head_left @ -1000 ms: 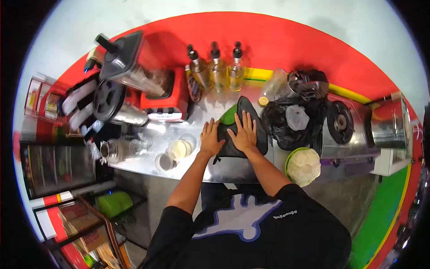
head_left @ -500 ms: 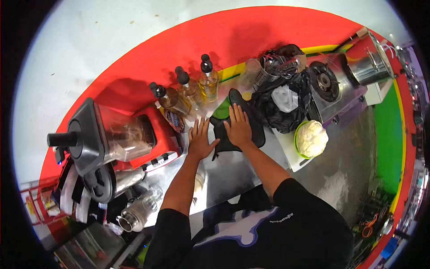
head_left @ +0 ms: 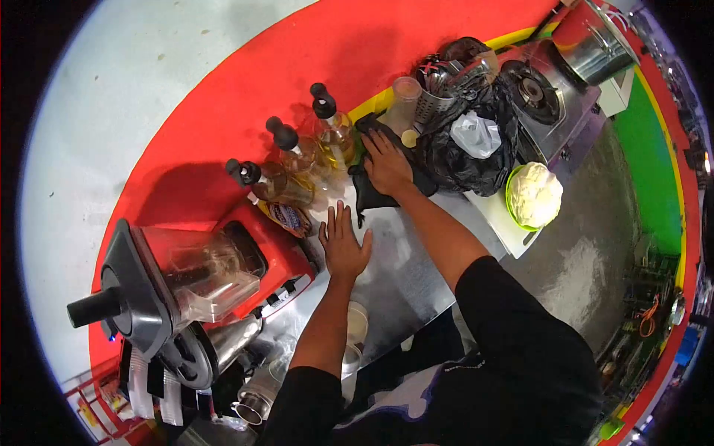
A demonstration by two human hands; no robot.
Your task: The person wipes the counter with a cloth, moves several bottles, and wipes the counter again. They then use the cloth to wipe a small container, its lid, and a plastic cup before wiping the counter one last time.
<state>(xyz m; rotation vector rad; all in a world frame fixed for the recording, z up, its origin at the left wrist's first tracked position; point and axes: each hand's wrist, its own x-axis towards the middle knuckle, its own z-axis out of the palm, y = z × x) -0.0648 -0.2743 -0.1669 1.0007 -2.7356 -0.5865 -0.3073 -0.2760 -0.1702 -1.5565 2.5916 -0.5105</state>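
Since the earlier frame, the left hand has come off the cloth and now lies flat, fingers spread, on the bare counter just beside the blender. The right hand presses flat, fingers extended, on the cloth, which lies between the bottles and the black bag.

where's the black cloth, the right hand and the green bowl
black cloth point(head_left: 370, 197), head view, lower fold below the hand
right hand point(head_left: 387, 163), head view, back of the hand
green bowl point(head_left: 509, 199), head view, left rim
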